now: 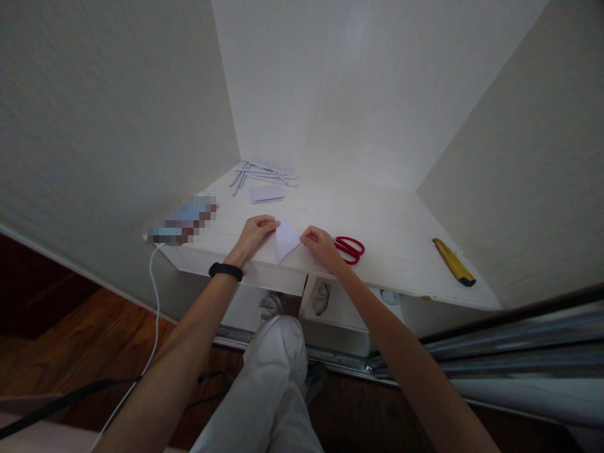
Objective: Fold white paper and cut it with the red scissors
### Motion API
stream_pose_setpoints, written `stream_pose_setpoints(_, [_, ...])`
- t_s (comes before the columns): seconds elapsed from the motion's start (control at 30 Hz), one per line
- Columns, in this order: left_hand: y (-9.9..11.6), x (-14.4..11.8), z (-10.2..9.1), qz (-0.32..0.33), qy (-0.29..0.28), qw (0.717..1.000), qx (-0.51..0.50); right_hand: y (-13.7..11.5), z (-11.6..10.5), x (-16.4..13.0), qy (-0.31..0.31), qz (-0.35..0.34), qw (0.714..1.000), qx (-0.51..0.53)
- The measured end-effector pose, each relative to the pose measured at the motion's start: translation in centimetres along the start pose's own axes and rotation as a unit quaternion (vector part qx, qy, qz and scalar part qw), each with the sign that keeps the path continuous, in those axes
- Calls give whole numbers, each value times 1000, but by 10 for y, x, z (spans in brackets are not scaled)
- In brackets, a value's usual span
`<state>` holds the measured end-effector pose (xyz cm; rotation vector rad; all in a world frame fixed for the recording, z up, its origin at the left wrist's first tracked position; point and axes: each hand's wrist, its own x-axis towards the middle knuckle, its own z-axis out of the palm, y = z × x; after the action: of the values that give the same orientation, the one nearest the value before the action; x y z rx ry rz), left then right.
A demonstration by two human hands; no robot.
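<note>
Hands: left hand (255, 231) and right hand (318, 242) pinch the folded paper (285, 240) flat, holding its crease.
Right of hands: red scissors (350, 247), handy.
Beyond: paper strips (264, 174).

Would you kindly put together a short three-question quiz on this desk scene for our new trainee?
1. True or false: both hands touch the folded white paper at the near edge of the white desk.
2. Which tool lies closest to the right hand? A) yellow utility knife B) red-handled scissors C) pile of paper strips
3. Fill in: the left hand has a ____ band on its wrist.

Key:
1. True
2. B
3. black
</note>
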<state>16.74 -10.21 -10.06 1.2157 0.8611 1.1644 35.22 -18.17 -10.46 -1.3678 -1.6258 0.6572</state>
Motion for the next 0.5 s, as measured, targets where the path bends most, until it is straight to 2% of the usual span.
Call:
stream_pose_setpoints(0.27, [1,1,0,4,-16,1000,-20,-4,2,0,16,11,1000,21])
stream_pose_setpoints(0.5, [1,1,-3,14,-57,998,-20,-9,2,-2,25,6,1000,10])
